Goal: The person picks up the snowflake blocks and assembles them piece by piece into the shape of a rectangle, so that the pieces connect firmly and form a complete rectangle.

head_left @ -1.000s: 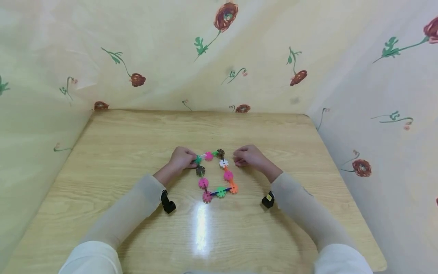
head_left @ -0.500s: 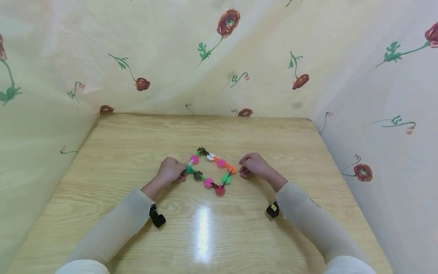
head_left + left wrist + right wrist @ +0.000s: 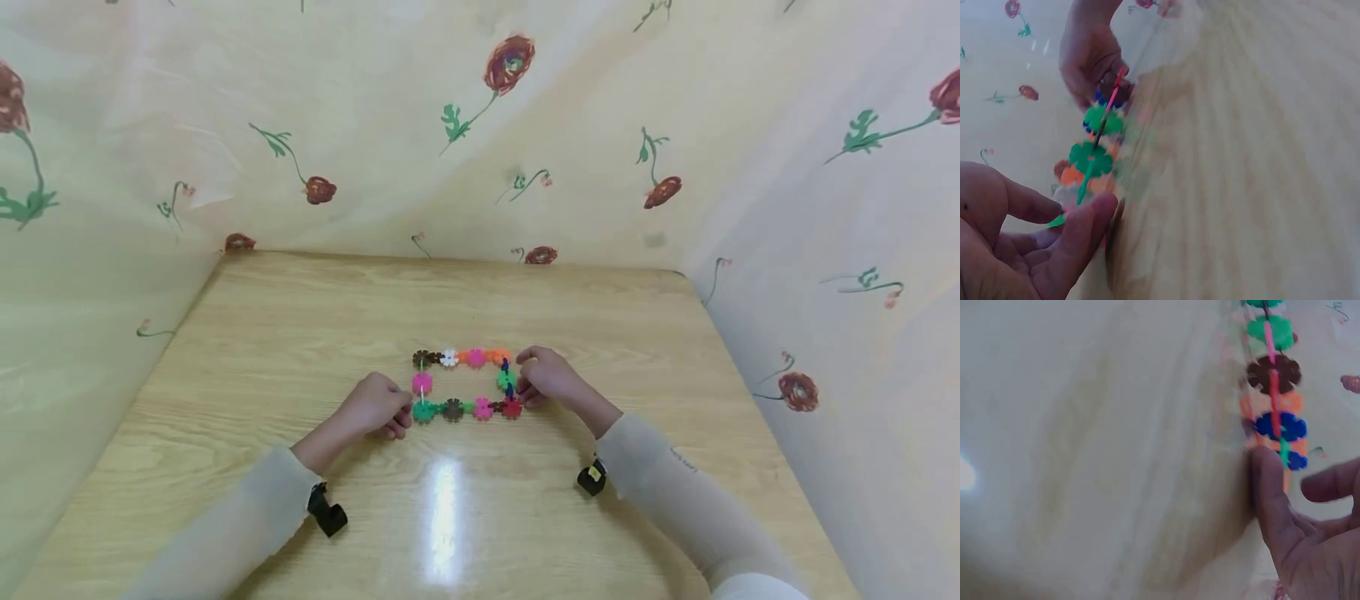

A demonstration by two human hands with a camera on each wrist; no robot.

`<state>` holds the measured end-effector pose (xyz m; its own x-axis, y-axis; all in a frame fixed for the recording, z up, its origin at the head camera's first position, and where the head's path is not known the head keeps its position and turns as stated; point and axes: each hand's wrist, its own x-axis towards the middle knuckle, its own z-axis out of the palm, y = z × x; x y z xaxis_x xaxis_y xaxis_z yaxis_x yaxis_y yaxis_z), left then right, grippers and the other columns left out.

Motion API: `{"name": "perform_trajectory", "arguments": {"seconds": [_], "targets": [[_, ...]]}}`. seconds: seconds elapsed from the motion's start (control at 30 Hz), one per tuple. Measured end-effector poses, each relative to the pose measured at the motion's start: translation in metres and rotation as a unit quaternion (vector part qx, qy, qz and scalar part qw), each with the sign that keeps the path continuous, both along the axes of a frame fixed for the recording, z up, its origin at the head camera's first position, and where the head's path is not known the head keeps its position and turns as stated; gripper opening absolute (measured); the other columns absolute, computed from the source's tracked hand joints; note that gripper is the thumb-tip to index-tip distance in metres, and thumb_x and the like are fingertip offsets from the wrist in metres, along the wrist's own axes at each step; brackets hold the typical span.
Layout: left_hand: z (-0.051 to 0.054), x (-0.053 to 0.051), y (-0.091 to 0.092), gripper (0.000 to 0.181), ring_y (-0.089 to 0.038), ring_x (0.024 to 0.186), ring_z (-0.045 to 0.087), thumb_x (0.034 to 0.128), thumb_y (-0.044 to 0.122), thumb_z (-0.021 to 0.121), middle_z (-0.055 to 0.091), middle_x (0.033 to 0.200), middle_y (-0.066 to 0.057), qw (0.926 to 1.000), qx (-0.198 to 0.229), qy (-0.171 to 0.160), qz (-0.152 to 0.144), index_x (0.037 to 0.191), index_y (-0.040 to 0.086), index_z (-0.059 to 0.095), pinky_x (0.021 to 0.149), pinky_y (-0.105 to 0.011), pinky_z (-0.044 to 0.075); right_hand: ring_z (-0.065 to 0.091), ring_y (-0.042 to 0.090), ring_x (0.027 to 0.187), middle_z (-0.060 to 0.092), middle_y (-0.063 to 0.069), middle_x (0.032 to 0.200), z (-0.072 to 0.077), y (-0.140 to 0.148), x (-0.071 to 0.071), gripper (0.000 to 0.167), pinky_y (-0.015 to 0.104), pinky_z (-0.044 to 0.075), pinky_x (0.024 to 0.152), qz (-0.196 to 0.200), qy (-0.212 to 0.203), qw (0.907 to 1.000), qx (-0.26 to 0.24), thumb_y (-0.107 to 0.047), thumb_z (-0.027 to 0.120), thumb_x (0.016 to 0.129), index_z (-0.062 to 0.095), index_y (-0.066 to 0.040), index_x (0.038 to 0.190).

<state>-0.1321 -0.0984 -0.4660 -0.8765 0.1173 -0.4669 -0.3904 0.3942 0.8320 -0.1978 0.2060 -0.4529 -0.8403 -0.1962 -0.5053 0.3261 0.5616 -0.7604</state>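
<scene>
A rectangular loop of colourful notched plastic flower discs (image 3: 452,409) lies on the table in the head view, some discs flat and others upright between them. My left hand (image 3: 371,406) is at its near left corner, fingertips beside the teal disc (image 3: 423,411). In the left wrist view a small gap shows between thumb (image 3: 1092,220) and forefinger; whether they touch the disc is unclear. On the right side, my right hand (image 3: 551,375) lies close to the red corner disc (image 3: 512,408). Its thumb (image 3: 1266,478) is at the loop's end in the right wrist view, with the forefinger apart.
The wood-grain table (image 3: 300,317) meets a flower-printed cloth (image 3: 405,125) at the back and both sides. A bright light reflection (image 3: 442,517) shows on the table in front of the loop. Black wrist cameras (image 3: 327,510) hang below both sleeves.
The loop has turned counterclockwise, from standing lengthwise to lying sideways. My left hand has moved nearer and to the left, its pinch on the teal disc loosened. The right hand has come closer to the loop.
</scene>
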Motion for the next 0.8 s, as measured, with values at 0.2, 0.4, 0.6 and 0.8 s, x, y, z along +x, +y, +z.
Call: {"name": "perform_trajectory", "arguments": {"seconds": [0.2, 0.4, 0.6, 0.8], "targets": [[-0.002, -0.035, -0.007, 0.033, -0.022, 0.066, 0.066, 0.1037, 0.012, 0.052, 0.066, 0.095, -0.018, 0.9966, 0.067, 0.011, 0.048, 0.132, -0.005, 0.055, 0.059, -0.034, 0.060, 0.065, 0.025, 0.069, 0.065, 0.019, 0.091, -0.005, -0.007, -0.006, 0.035, 0.034, 0.059, 0.059, -0.017, 0.015, 0.9997, 0.008, -0.013, 0.049, 0.101, 0.050, 0.000, 0.134], [-0.004, -0.064, 0.004, 0.038, -0.019, 0.064, 0.062, 0.1043, 0.011, 0.053, 0.063, 0.104, -0.017, 0.9970, 0.074, 0.002, 0.022, 0.140, -0.001, 0.053, 0.059, -0.034, 0.060, 0.062, 0.021, 0.068, 0.064, 0.016, 0.093, -0.006, -0.009, -0.018, 0.033, 0.033, 0.060, 0.059, -0.007, 0.042, 0.9990, 0.011, -0.011, 0.054, 0.100, 0.056, 0.001, 0.131], [-0.002, -0.069, 0.010, 0.036, -0.018, 0.065, 0.060, 0.1040, 0.005, 0.049, 0.061, 0.108, -0.018, 0.9988, 0.047, -0.007, -0.013, 0.139, 0.000, 0.056, 0.058, -0.033, 0.060, 0.063, 0.021, 0.070, 0.066, 0.016, 0.094, -0.013, -0.004, -0.020, 0.031, 0.034, 0.061, 0.061, -0.007, 0.038, 0.9992, -0.003, -0.008, 0.057, 0.099, 0.058, 0.001, 0.129], [0.003, -0.068, -0.005, 0.065, -0.020, 0.068, 0.062, 0.0964, 0.007, 0.062, 0.055, 0.129, -0.024, 0.9912, -0.006, 0.037, -0.127, 0.155, 0.001, 0.034, 0.063, -0.033, 0.058, 0.068, 0.024, 0.079, 0.068, 0.016, 0.100, -0.002, 0.012, -0.025, 0.039, 0.037, 0.061, 0.070, 0.059, 0.047, 0.9971, 0.012, -0.015, 0.061, 0.099, 0.055, 0.000, 0.134]]}}
